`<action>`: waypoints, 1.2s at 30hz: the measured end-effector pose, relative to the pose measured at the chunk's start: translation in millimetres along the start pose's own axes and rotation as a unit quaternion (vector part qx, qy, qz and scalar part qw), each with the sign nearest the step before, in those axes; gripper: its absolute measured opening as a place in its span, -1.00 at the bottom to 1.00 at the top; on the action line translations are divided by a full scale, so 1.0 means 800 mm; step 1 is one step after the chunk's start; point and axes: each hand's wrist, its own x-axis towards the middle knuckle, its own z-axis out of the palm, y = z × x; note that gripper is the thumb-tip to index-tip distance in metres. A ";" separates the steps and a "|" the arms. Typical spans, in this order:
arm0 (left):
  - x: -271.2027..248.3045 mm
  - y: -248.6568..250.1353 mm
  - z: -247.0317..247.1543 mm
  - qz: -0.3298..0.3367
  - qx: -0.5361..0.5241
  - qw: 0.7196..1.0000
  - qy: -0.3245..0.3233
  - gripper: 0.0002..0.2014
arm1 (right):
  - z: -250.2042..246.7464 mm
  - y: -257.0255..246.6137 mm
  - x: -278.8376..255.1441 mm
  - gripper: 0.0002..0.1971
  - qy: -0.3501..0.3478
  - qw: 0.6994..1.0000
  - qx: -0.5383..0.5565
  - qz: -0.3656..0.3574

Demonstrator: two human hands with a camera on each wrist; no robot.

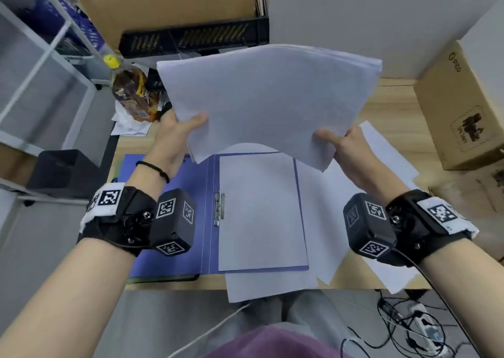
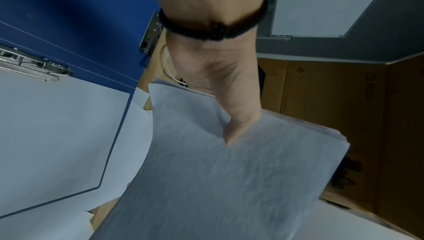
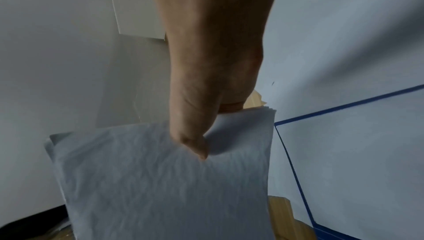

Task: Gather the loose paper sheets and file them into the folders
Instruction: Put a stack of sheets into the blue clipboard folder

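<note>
Both hands hold a thick stack of white paper sheets [image 1: 267, 95] [image 2: 218, 180] [image 3: 165, 180] in the air above the desk. My left hand [image 1: 180, 128] [image 2: 227, 117] pinches its near left corner, thumb on top. My right hand [image 1: 343, 144] [image 3: 197, 131] pinches its near right corner the same way. Under the stack an open blue folder [image 1: 174, 221] [image 2: 80, 26] [image 3: 298, 186] lies flat with a metal clip [image 1: 219, 207] [image 2: 32, 66] at its spine and a sheet [image 1: 259, 210] on its right half. Several loose sheets [image 1: 354, 194] lie under and to the right of the folder.
A wooden desk [image 1: 395, 104] carries a brown cardboard box [image 1: 461, 106] at the right and a bottle with a yellow cap [image 1: 131, 90] at the back left. A black tray [image 1: 193, 39] and large cardboard box stand behind. Cables and a power strip [image 1: 414, 327] lie on the floor.
</note>
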 end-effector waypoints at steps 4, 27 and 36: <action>-0.010 -0.042 -0.012 -0.033 0.079 0.996 0.018 -0.62 | -0.002 0.036 -0.005 -0.67 -0.015 0.997 -0.058 0.040; -0.043 -0.106 -0.015 -0.092 0.164 0.982 -0.016 -0.51 | 0.009 0.080 -0.037 -0.39 -0.010 0.994 -0.015 0.109; -0.031 -0.091 0.004 -0.082 0.154 0.980 0.092 -0.57 | 0.004 0.066 -0.034 -0.58 -0.002 0.991 -0.077 0.105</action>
